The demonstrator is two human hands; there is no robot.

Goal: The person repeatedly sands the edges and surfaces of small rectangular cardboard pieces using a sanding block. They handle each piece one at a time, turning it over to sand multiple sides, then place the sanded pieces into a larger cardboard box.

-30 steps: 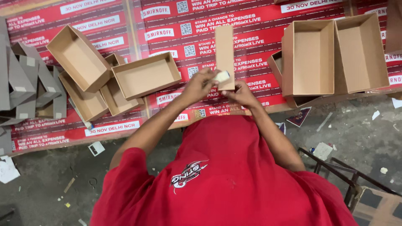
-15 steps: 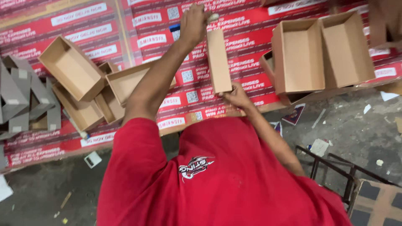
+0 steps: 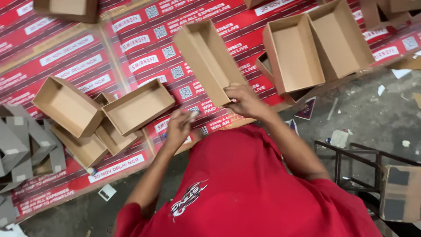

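Observation:
My right hand (image 3: 243,100) grips the near end of an open brown cardboard box (image 3: 206,61) and holds it above the red printed sheets (image 3: 79,66), its open side facing me. My left hand (image 3: 179,126) is lower and to the left, just in front of my red shirt. It is closed around a small white object (image 3: 191,116) whose kind I cannot make out. The two hands are apart, and the left one does not touch the box.
Several open brown boxes (image 3: 109,116) lie piled at the left, and two more (image 3: 318,48) stand at the upper right. Grey folded cartons (image 3: 22,151) are stacked at the far left. A dark metal frame (image 3: 351,160) and a cardboard piece (image 3: 401,193) sit at the right on dirty concrete.
My left hand reached up past the box's far end, then came back down near my body. The box, held edge-on before, has turned so its open inside shows.

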